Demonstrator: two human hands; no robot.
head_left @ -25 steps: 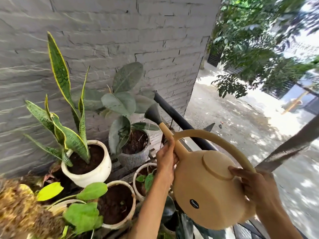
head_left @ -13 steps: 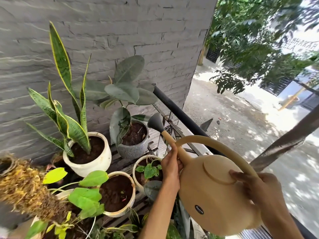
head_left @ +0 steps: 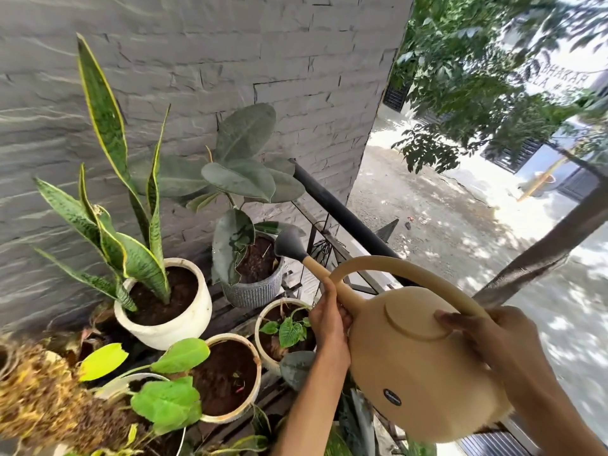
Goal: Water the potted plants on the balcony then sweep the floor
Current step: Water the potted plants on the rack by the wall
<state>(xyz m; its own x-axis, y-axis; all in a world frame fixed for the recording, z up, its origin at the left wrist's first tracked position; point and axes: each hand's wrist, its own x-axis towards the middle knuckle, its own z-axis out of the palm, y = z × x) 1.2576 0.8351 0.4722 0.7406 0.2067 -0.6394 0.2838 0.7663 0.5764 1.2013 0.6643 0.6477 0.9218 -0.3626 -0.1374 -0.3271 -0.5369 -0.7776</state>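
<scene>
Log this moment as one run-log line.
step: watering | left hand: grips spout | right hand: on handle | watering can: rose over grey ribbed pot | water: none visible

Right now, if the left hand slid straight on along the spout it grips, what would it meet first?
The left hand would likely first meet the grey rose head at the spout's tip, over the ribbed grey pot; depth is unclear.

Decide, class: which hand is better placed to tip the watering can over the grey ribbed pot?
Probably the right hand: it holds the watering can by its handle's rear. The left hand only steadies the spout base, whose rose is already over the grey ribbed pot.
</scene>
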